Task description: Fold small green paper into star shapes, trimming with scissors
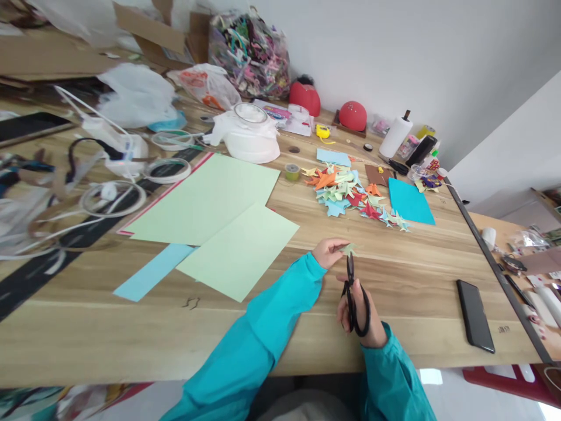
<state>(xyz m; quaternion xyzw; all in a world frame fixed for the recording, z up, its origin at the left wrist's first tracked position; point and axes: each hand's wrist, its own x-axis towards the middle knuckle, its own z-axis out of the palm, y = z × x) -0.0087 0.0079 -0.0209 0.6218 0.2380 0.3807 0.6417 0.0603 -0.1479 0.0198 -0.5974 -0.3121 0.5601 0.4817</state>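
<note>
My left hand (329, 251) pinches a small pale green paper piece (349, 249) just above the wooden table (416, 275). My right hand (363, 318) grips black scissors (353, 292), their blades pointing up at the paper piece. Both arms wear teal sleeves. Two large pale green sheets (219, 216) lie to the left of my hands, with a light blue strip (151, 272) beside them. A pile of small folded paper shapes (350, 193) in several colours lies beyond my hands.
A black phone (475, 316) lies at the right near the table edge. A blue sheet (409, 202), a white bowl (252, 140), tape rolls (169, 169), plastic bags (135, 93), two red round objects (353, 115) and a paper roll (395, 135) crowd the back.
</note>
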